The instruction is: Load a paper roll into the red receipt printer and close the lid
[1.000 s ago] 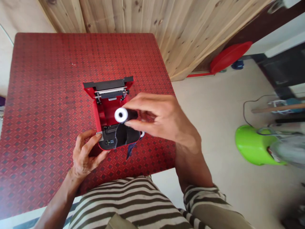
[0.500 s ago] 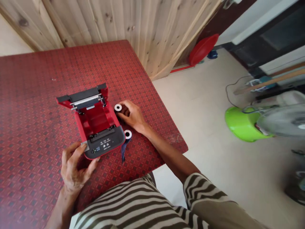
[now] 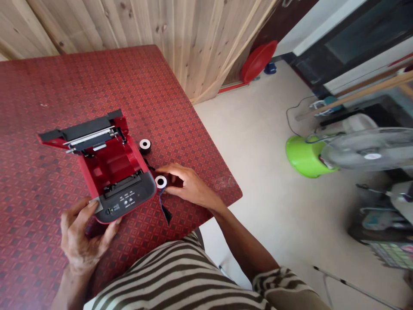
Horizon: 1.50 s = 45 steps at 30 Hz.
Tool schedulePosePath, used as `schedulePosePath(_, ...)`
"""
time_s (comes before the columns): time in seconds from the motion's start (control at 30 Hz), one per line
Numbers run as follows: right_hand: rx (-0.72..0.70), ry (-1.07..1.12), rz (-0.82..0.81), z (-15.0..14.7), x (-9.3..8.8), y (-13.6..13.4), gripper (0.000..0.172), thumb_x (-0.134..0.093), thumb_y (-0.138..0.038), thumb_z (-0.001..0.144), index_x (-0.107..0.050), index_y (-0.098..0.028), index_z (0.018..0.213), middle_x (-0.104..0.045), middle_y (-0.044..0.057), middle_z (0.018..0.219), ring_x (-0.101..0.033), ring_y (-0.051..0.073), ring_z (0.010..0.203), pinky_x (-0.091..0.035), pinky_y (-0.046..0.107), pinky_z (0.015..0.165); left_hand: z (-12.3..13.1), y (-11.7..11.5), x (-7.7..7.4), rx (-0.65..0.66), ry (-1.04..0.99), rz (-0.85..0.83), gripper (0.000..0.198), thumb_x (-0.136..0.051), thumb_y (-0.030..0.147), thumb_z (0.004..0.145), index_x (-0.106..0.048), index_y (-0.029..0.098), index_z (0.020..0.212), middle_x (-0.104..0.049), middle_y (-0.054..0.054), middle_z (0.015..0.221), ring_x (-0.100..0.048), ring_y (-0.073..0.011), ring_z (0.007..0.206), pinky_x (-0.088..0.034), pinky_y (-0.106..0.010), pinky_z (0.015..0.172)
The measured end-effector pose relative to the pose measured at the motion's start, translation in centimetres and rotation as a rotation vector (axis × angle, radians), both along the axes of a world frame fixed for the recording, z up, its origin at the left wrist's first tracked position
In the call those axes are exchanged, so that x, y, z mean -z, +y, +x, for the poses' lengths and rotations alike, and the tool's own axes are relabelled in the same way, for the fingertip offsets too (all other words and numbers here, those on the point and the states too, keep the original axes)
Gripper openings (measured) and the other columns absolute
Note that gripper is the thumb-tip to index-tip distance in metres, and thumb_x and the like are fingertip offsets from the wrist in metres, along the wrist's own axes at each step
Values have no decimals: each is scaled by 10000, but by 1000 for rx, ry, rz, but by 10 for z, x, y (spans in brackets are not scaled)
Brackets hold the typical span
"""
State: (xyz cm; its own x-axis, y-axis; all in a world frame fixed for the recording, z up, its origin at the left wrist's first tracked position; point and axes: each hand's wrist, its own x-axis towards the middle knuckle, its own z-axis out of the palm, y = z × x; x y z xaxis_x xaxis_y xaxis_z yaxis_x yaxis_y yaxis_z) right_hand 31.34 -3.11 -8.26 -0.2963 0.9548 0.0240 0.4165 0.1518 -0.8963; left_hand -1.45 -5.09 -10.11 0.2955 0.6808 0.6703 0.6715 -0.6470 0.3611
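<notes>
A red and black label printer (image 3: 134, 193) stands on the table with its lid raised and its red inside bare. My left hand (image 3: 82, 237) grips its near left corner, thumb below and fingers on top, against a small grey piece (image 3: 97, 205). My right hand (image 3: 192, 185) has its thumb and fingers closed around a dark ribbon roll (image 3: 157, 182) with a white core, close beside the printer's right side. A loose dark ribbon end (image 3: 165, 212) trails from that roll toward me. A second dark roll (image 3: 145, 150), also white-cored, stands farther back, apart from my hand.
The red patterned table (image 3: 180, 125) ends at a right edge above a pale floor (image 3: 238, 125). Wooden panelling (image 3: 145, 26) stands behind it. On the right are a lime green tub (image 3: 303, 157), a fan (image 3: 371, 148) and a red basin (image 3: 260, 60).
My right hand has let go of the far roll and moved nearer me, onto the near roll. My left hand stays on the printer. The view has shifted right.
</notes>
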Motion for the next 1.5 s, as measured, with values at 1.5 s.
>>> schedulePosePath(1.5,-589,-318,359,-63,-89,62,185,-659,-187,1064,-795,-116,1166,-820,116,1128,-728,235,1059,-569,440,1058,0,-12,-31,-47,-95,-280,645,-662,645,993,-558,247,1490,-675,-123,1283,-700,-263,1139,-639,-431,957)
